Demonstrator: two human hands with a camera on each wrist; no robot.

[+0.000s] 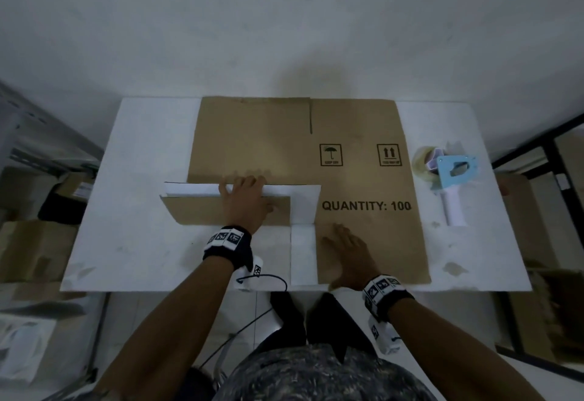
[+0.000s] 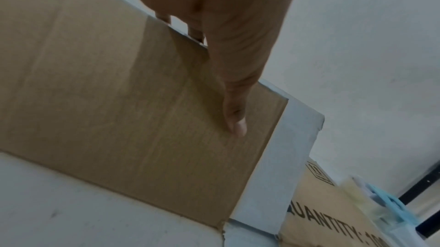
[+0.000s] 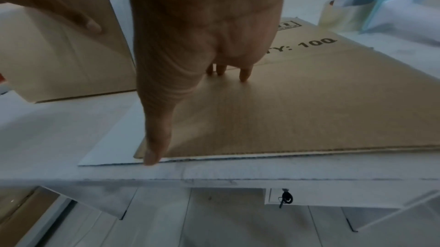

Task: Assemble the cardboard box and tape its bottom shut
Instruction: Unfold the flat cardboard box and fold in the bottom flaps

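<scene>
Your left hand [image 1: 245,203]: grips a raised flap [image 1: 226,211] of the cardboard box [image 1: 284,148], thumb [image 2: 234,117] laid flat on the brown outer face, the other fingers [image 2: 195,33] hooked over the flap's top edge onto its white inner side. Sits left of centre in the head view.

Your right hand [image 1: 347,257]: spread flat, palm down, fingers straight, pressing the near right panel of the box against the table [image 1: 142,179]; nothing held. In the right wrist view its thumb [image 3: 156,138] reaches the panel's near corner and the fingertips [image 3: 244,75] touch the brown face farther in.

Cardboard box: flattened, lying across the middle of the white table, brown side up. Printed "QUANTITY: 100" right of centre, with an umbrella symbol and a two-arrow symbol above it. One flap stands tilted up at the left; white inner surface shows beside and below it.

Tape dispenser [image 1: 452,176]: pale blue frame, white handle, clear roll. Lies on the table at the right of the head view, just beside the box's right edge, apart from both hands.

Surroundings: cartons [image 1: 28,242] on the floor at the left of the frame.
</scene>
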